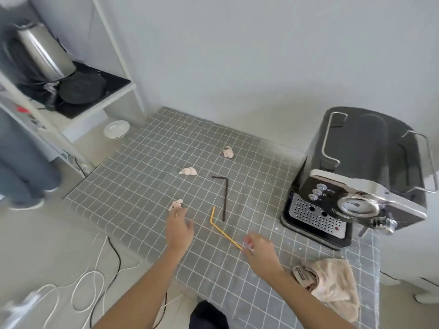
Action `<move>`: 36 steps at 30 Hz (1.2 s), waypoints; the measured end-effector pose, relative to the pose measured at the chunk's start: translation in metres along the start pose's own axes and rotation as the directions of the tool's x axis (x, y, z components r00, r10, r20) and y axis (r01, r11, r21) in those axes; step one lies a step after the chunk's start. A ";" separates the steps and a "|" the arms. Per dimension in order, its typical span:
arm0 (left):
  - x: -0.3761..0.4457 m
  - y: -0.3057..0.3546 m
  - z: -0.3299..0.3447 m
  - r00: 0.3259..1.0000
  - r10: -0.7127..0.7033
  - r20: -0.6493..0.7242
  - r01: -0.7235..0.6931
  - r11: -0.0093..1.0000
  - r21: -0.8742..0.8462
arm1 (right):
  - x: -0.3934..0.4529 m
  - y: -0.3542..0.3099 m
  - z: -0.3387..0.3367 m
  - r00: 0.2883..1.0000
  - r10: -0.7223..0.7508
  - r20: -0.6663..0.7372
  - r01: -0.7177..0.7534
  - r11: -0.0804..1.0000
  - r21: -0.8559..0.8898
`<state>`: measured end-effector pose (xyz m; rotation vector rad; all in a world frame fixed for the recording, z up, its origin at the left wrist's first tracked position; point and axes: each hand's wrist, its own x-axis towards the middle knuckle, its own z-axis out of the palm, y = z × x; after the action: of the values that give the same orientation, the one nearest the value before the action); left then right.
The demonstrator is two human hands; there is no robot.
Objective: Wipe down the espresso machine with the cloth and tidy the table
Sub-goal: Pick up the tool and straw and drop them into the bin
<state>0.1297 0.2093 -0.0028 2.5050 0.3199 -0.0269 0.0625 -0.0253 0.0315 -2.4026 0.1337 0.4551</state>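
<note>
Single head-worn wide-angle view, steeply down over the table [147, 186].

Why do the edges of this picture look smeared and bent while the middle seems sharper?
In the head view, the wide-angle lens bows the shelf frame and the espresso machine; motion blur smears the kettle at the left edge; the light is soft and even, with a little glare on the machine's chrome; the straws and left hand stay fairly sharp.
</note>
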 end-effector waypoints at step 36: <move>0.242 0.039 0.040 0.793 0.604 0.074 -0.593 0.794 -0.133 | 0.178 -0.086 0.030 0.871 0.452 -0.193 -0.445 0.892 0.085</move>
<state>0.3757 0.2090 -0.0353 2.3778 -0.5235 0.1024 0.2382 0.0640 -0.0003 -2.3688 0.8027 0.3998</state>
